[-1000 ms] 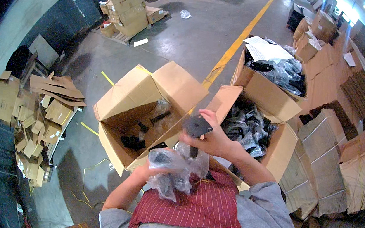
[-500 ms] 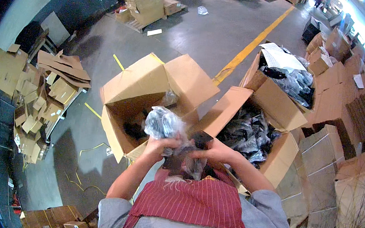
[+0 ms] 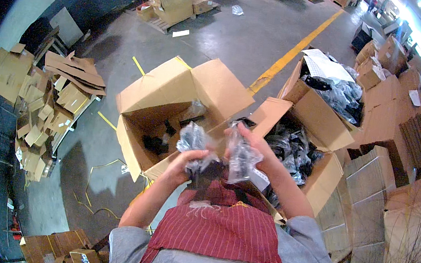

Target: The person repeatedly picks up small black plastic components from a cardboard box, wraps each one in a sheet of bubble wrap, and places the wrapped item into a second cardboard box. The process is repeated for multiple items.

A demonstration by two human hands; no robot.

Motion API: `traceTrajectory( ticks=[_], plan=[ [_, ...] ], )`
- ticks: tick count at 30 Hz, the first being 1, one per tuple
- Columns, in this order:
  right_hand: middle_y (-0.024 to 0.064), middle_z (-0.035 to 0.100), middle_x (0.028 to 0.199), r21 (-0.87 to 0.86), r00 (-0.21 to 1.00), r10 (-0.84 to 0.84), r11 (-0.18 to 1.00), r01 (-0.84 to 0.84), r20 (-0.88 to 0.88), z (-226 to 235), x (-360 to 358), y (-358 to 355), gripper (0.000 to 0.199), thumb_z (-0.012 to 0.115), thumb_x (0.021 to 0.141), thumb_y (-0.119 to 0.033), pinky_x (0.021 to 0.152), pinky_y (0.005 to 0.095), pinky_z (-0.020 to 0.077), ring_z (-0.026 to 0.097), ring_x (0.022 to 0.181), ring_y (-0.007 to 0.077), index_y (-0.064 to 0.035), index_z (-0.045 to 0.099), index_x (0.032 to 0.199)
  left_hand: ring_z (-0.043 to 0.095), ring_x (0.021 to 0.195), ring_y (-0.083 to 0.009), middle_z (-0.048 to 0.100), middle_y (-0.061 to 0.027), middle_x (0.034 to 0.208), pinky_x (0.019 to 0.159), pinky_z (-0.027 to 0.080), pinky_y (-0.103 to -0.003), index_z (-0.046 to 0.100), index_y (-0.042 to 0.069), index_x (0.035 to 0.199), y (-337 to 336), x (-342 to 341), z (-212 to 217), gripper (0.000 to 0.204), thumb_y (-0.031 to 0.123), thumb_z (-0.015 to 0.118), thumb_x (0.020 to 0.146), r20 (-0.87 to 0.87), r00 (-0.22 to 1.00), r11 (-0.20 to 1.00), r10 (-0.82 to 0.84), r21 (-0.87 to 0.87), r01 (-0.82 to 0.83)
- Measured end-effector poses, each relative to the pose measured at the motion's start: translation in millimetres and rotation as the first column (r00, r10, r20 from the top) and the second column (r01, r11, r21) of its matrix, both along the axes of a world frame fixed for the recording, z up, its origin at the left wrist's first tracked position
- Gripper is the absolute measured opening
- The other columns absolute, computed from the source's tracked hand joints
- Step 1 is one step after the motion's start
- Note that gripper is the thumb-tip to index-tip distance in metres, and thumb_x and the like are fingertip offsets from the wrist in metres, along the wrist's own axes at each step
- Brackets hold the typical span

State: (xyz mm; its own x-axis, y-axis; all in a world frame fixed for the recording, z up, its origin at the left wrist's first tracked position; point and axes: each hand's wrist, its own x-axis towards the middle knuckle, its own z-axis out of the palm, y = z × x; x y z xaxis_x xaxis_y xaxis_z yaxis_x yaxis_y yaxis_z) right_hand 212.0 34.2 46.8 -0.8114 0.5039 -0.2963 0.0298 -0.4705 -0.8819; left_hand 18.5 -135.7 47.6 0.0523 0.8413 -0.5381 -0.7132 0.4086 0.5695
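- Gripping a crinkled clear plastic bag point(image 3: 192, 139) in the left hand point(image 3: 186, 161), fingers curled tight around its lower part, just in front of the open cardboard box point(image 3: 171, 111) and over its near flap.
- Clamping a second clear bag point(image 3: 241, 159) in the right hand point(image 3: 256, 149), fingers wrapped closed on its upper end, beside the same box on its right-hand side.
- Holding something dark point(image 3: 210, 176) between the two bags, below the box's near edge; cannot tell what it is or which hand bears it.
- Risking a slip of that dark piece: slick film, both fists busy with bags, nothing seen under it but the red striped apron point(image 3: 225, 228).
- Risking a tear in the thin film, likely from both fists pulling apart.
- Risking a drop short of the box, onto the grey floor point(image 3: 243, 35) at its near side, since both bags hang at the flap, not over the opening.
- Risking a mix-up with the bagged dark goods in the neighbouring carton point(image 3: 292, 147), right of the box.
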Motion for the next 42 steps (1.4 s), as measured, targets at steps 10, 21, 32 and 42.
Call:
traceTrajectory(
  ticks=[10,21,32,42],
  plan=[
    [0.0087,0.065,0.097,0.48,0.967,-0.228,0.865,0.147,0.115,-69.1,-43.6,-28.0,0.038,0.055,0.098,-0.035,0.078,0.0336,0.0498,0.06,0.088,0.0185,0.0024,0.061,0.103,0.065,0.098,-0.0271,0.067,-0.0114,0.109,0.087,0.054,-0.045,0.058,0.004,0.121,3.8,37.0,-32.6,0.041,0.022,0.07,0.087,0.112,0.987,0.993,0.115,-0.044,-0.111],
    [0.0149,0.06,0.117,0.915,0.976,-0.19,0.365,0.171,-0.106,16.7,-46.4,-24.5,0.033,0.063,0.079,-0.005,0.096,0.0398,0.0457,0.057,0.109,0.0297,-0.0067,0.066,0.112,0.066,0.096,-0.0241,0.069,-0.0106,0.104,0.087,0.055,-0.042,0.063,0.004,0.111,14.5,42.7,-20.0,0.032,0.025,0.061,0.088,0.254,0.936,0.967,0.242,0.018,-0.255],
    [0.0198,0.052,0.132,0.937,0.971,0.236,0.332,-0.105,0.025,20.9,-12.2,-29.7,0.059,0.06,0.07,0.004,0.103,0.0405,0.0425,0.049,0.125,0.0367,-0.0017,0.053,0.128,0.069,0.093,-0.0253,0.07,-0.0143,0.104,0.081,0.059,-0.04,0.061,0.002,0.117,4.9,26.5,-17.0,0.037,0.03,0.053,0.095,-0.037,0.998,0.955,0.056,0.293,-0.043],
    [-0.0002,0.064,0.087,0.205,0.972,-0.209,0.952,0.228,-0.109,5.3,6.7,-31.5,0.024,0.066,0.085,-0.005,0.065,0.0229,0.0453,0.057,0.075,0.0064,-0.0043,0.066,0.109,0.069,0.085,-0.0325,0.069,-0.0165,0.1,0.07,0.059,-0.051,0.062,0.007,0.116,9.1,24.8,-27.1,0.051,0.051,0.048,0.094,0.6,0.8,0.994,0.026,0.07,-0.085]
  ],
)
